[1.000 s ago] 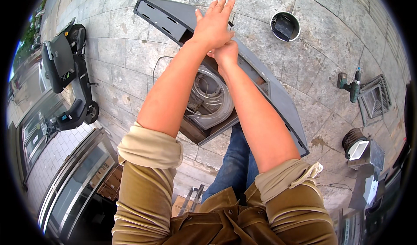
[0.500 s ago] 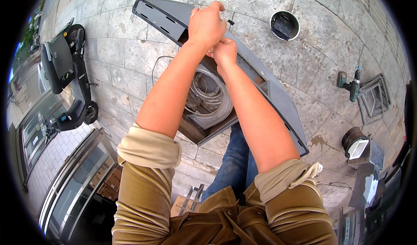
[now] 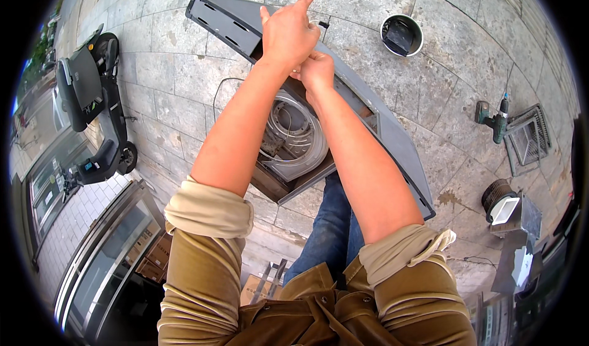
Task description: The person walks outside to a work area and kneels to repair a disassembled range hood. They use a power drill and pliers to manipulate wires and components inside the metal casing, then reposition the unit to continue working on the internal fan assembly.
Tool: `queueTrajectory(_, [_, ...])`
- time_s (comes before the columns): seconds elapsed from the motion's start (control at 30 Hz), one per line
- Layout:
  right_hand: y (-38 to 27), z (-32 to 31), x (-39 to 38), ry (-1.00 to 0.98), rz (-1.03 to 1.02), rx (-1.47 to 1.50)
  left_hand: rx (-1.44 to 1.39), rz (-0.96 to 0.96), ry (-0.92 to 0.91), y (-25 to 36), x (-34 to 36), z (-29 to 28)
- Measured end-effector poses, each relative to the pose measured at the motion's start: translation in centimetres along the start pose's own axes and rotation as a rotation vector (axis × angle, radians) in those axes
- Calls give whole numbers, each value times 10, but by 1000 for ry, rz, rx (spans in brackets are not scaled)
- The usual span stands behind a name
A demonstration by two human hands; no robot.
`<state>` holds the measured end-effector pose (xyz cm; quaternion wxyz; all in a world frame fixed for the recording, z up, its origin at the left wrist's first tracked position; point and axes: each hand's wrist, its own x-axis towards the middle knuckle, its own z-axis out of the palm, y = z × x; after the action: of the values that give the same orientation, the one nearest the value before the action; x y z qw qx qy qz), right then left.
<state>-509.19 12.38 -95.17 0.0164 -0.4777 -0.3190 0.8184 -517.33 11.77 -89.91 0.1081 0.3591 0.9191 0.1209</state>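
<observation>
A grey range hood [image 3: 402,140] lies tilted in front of me, its casing exposing a round, pale fan housing [image 3: 315,140]. Above the hood's upper side is my left hand [image 3: 289,34], with two fingers stretched apart and the others out of sight. Right below it, my right hand [image 3: 318,72] is closed at the opening's rim, almost touching the left wrist. Its fingertips are turned away, so what they pinch is hidden. Just beyond the left hand, a small black-tipped piece [image 3: 324,24] sticks out on a thin stem.
On the paving, a round metal pot [image 3: 402,35] holds a black object. Further right lie a cordless drill [image 3: 496,120], a grey grille-like frame [image 3: 531,138] and a fan wheel [image 3: 498,195]. An electric scooter [image 3: 104,109] stands at left, near a glass-fronted cabinet [image 3: 113,260].
The fingers of my left hand have uncurled and spread, and the hand has turned slightly. My right hand stays in place, closed at the rim.
</observation>
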Motion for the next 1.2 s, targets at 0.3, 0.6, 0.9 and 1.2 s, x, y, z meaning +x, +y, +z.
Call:
queueTrajectory(0.3, [-7,2,-5,10,16,-60,86,88,74,-10,-4,10])
queueTrajectory(0.6, [-8,7,-13,-20,38,-21,54,96,256,-19,-16,16])
queueTrajectory(0.9, [-57,-6,14,-447,12,-530,-329,45,260,-11,-131,-12])
queueTrajectory(1.2, [-40,-19,6,-516,-91,-587,-52,123,-159,30,-185,40])
